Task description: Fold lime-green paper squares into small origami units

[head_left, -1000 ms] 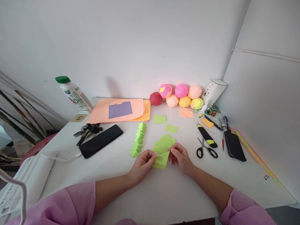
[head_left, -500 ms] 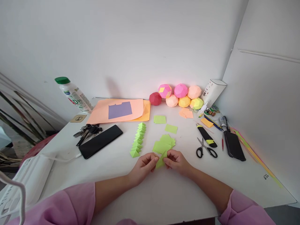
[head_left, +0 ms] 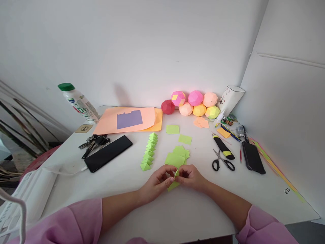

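Note:
Between my left hand (head_left: 161, 180) and my right hand (head_left: 190, 177) is a small green piece of paper (head_left: 173, 185), pinched from both sides and bent along its upper part. The fingers partly cover it. Just beyond my fingertips lies a loose pile of flat green paper pieces (head_left: 175, 158). Two more flat spots of green paper, a rectangle (head_left: 185, 139) and a small stack (head_left: 172, 129), are farther back. Left of the pile runs a row of folded green paper units (head_left: 149, 152), nested one behind another.
Scissors (head_left: 223, 162) and a utility knife (head_left: 223, 147) lie right of the pile, near a black phone (head_left: 253, 157). Faceted paper balls (head_left: 195, 98) line the wall. To the left are a dark phone (head_left: 108, 154), keys (head_left: 95, 144), a bottle (head_left: 82, 106) and orange sheets (head_left: 106, 122).
The green paper has turned in my fingers, and its lower corner now points nearer to me. Both hands have drawn slightly closer together. Everything on the table stays put.

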The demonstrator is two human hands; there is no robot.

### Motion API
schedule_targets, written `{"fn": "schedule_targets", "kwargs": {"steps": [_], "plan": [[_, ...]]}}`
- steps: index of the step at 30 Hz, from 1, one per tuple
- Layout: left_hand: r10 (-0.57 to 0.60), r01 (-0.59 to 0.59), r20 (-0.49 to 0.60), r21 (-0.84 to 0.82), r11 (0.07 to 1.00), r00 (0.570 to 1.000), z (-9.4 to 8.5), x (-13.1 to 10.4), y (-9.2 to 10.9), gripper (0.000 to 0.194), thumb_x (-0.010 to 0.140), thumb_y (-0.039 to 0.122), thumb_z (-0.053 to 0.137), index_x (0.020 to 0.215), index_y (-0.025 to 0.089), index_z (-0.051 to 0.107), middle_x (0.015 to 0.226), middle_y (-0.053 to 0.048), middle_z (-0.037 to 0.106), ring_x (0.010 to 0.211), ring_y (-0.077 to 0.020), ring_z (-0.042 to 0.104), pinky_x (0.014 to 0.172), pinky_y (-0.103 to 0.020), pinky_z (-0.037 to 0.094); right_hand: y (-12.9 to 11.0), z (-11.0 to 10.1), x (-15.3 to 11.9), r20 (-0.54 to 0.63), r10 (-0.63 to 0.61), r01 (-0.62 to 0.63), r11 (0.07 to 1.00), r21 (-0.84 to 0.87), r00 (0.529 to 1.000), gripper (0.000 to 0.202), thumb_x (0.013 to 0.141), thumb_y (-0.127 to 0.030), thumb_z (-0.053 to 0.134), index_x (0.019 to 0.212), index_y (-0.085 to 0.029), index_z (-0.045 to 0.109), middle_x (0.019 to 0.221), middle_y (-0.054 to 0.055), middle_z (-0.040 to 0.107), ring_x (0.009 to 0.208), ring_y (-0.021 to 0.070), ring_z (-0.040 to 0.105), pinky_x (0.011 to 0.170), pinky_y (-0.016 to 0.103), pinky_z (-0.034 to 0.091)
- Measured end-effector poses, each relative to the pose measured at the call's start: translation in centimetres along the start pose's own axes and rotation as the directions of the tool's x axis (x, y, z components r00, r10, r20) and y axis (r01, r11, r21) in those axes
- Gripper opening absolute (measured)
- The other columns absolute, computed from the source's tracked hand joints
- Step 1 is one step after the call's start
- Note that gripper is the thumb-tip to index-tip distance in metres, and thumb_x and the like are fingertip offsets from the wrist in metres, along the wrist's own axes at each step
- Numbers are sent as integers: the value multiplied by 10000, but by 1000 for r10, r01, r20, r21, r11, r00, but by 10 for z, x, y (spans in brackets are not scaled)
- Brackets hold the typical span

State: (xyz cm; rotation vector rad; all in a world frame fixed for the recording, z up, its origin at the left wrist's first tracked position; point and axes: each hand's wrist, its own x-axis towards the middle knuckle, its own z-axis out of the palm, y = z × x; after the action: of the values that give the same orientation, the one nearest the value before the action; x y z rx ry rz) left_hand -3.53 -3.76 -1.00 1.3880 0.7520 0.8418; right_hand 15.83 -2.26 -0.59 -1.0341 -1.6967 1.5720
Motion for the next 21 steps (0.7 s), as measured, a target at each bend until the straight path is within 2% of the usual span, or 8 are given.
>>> {"fn": "schedule_targets", "kwargs": {"steps": [7,11,14,17,21], "plan": [[1,-1,6,9,1000,1000,1,0,0,290,837,362,536,1081,204,534,886,-36,523,766,-140,483,692,-281,420,2,2,2,-8,-18,19,999,26,1000,222,743,-338,649,684,-139,572,574,-43,423,507,70,347,476,213,270],[-7,7,-16,-23,1000,1000,3,0,2,292,828,362,543,1075,208,538,864,-27,505,772,-141,483,697,-285,420,1,1,1,3,-25,25,1000,-10,1000,244,752,-341,637,646,-144,539,566,-48,397,499,66,322,461,208,256],[-19,17,-32,-86,996,999,4,1,5,309,797,372,582,1055,206,539,911,-43,525,850,-164,498,746,-306,423,0,0,1,-5,-21,21,999,-25,1000,257,752,-337,630,629,-152,503,570,-47,393,501,66,323,461,208,261],[-53,52,-4,-145,988,999,5,1,5,270,777,385,607,939,177,548,874,-42,551,821,-161,517,733,-304,422,-1,0,1,-1,-5,5,999,-35,1000,250,749,-363,627,664,-152,525,583,-36,432,506,72,351,466,212,285],[-97,90,-42,-146,985,994,5,1,1,268,766,395,622,760,158,496,695,19,486,632,-95,449,590,-233,366,-2,0,1,-5,10,-10,999,-34,1000,258,750,-382,620,684,-148,535,585,-33,440,504,71,354,462,210,286]]}}
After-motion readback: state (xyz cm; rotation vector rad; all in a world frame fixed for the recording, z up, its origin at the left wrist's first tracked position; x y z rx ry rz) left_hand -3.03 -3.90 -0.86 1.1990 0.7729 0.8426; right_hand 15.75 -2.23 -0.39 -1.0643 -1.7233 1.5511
